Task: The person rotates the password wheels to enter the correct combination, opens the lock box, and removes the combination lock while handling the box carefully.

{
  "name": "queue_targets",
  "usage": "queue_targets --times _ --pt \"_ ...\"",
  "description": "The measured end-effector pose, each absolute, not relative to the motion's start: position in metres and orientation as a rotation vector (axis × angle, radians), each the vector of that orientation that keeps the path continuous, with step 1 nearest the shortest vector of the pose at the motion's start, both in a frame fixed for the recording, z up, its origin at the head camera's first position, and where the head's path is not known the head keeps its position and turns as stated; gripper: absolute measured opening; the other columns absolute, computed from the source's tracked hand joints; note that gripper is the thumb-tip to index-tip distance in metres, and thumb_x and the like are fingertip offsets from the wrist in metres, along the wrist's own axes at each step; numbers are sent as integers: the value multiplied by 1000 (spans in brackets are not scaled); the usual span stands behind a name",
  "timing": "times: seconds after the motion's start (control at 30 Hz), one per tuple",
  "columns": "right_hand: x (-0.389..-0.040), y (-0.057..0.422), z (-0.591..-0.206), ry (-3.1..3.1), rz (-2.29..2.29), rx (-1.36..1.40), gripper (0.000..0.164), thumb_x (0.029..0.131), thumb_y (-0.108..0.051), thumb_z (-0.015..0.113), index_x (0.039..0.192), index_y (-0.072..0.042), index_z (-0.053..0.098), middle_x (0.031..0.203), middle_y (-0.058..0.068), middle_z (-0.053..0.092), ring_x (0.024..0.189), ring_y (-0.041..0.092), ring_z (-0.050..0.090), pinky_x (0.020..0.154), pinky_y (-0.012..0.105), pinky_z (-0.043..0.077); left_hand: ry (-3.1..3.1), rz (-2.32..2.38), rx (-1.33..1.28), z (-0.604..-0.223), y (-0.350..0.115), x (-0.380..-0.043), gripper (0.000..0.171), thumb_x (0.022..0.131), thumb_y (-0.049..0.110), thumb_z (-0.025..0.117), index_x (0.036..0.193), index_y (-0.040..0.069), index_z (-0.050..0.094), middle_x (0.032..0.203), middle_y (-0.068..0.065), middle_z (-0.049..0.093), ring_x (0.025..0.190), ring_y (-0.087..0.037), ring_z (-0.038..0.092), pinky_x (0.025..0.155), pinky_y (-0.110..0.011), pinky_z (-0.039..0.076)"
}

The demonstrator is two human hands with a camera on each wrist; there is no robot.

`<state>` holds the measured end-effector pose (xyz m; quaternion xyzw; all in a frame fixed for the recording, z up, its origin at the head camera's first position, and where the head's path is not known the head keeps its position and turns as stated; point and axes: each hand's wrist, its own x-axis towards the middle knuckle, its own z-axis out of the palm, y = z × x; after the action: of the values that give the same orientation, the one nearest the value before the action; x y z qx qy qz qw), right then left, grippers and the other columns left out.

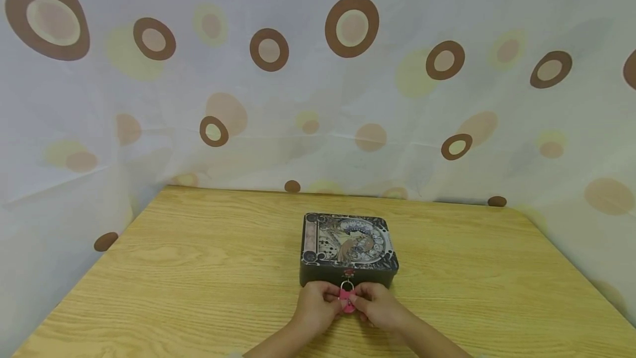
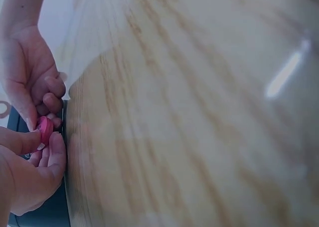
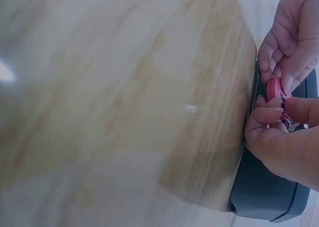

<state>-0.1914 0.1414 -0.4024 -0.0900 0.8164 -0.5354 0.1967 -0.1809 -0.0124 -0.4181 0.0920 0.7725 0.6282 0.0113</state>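
Padlock (image 1: pixel 345 294), pink with a silver shackle (image 1: pixel 347 281), sits between the two hands at the front of a dark box (image 1: pixel 348 245). The left hand (image 1: pixel 316 304) pinches it from the left with thumb and fingers, and the right hand (image 1: pixel 377 305) pinches it from the right, its thumb lying across the face. Both hands are narrow, with their fingertips close together around the small body, so that only parts of the pink show. Both wrist views show the same grip, with the dark side of the box right beside the fingers.

The box rests on a wood-grained desk (image 1: pixel 208 269), a little right of its middle. Its lid carries a printed picture with a ring-shaped design, and a small latch (image 1: pixel 349 273) is on its front. In the wrist views the desk looks glossy, with bright reflections. Behind the desk and along both sides hangs a pale cloth (image 1: pixel 308 87) patterned with brown rings and with tan and yellow spots.

The shackle points up and toward the box, reaching the latch; whether it passes through cannot be told. The pink body points down toward the person, and the padlock's long axis runs from latch to person, nearly upright in the head view.
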Motion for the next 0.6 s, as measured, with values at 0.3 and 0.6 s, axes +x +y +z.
queue_targets --times 0.3,0.6 --pt "-192 142 -403 2272 -1497 -256 15 92 -7 50 93 8 53 64 -1 44 53 10 39 47 19 32 2364 1977 268 -418 -11 -181 8 76 -11 61 83 -15 62 69 -18 65 58 -17 63 50 -22 53" --pt "-192 140 -404 2299 -1473 -268 15 93 -6 48 90 8 53 63 -1 44 54 10 39 48 19 32 2384 1972 280 -415 -11 -179 6 76 -11 62 81 -15 62 68 -18 65 58 -18 63 50 -21 53"
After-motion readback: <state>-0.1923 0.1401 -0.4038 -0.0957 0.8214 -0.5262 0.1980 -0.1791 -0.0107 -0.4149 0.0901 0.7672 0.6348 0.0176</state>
